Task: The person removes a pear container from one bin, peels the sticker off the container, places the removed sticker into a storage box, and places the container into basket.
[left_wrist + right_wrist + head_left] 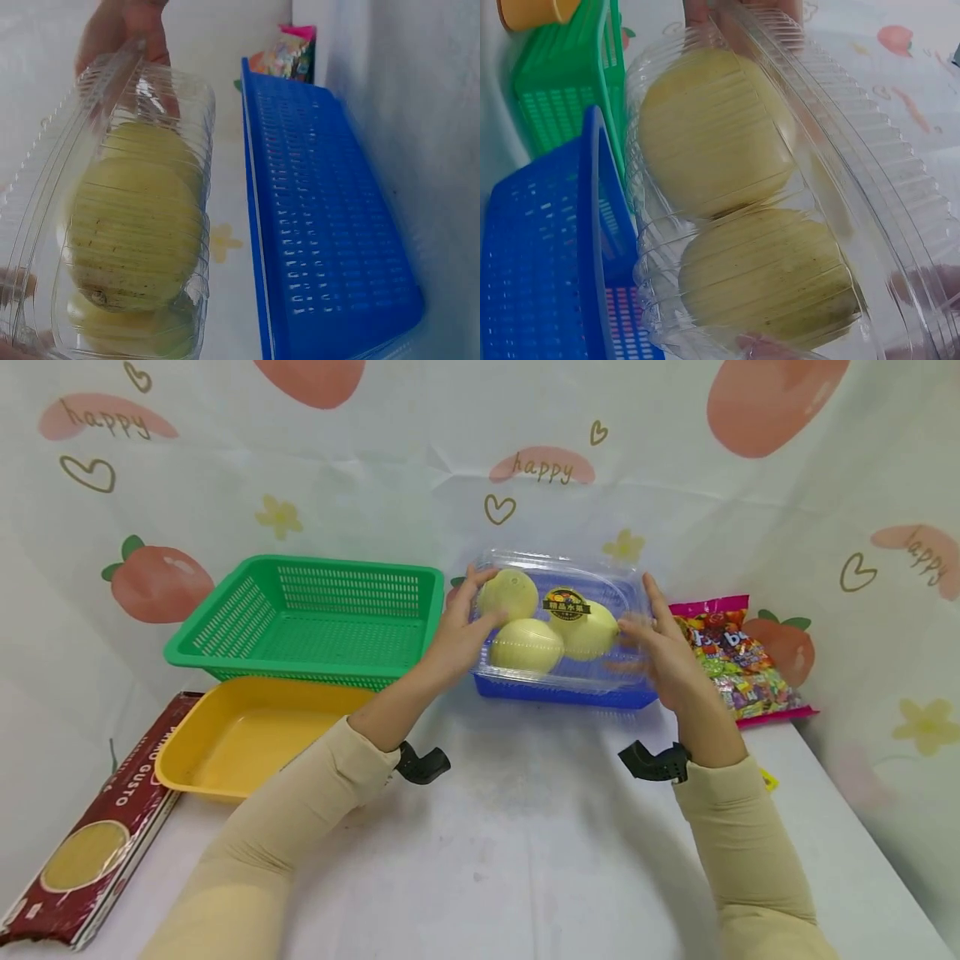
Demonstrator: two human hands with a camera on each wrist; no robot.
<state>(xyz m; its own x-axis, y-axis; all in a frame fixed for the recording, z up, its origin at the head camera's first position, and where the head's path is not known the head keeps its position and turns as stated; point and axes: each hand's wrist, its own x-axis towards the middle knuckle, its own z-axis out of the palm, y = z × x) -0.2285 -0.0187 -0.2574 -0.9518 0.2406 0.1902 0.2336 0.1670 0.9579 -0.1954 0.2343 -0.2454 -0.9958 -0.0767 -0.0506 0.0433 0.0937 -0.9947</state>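
Note:
Between them, both hands hold a clear plastic clamshell box (611,578) by its ends. Three round, pale yellow-green melons (527,645) show through it, and a black-and-gold label (566,604) is stuck on the lid. My left hand (459,631) grips the left end, its thumb over the lid. At the opposite end, my right hand (670,656) grips with fingers spread along the side. Below the box is a blue slotted basket (322,210); in the left wrist view a gap shows between the two.
A green slotted basket (337,639) stands to the left, with a yellow tub (255,735) in front of it. At the far left lies a dark red packet (112,827). A bag of wrapped candy (750,668) leans at the right.

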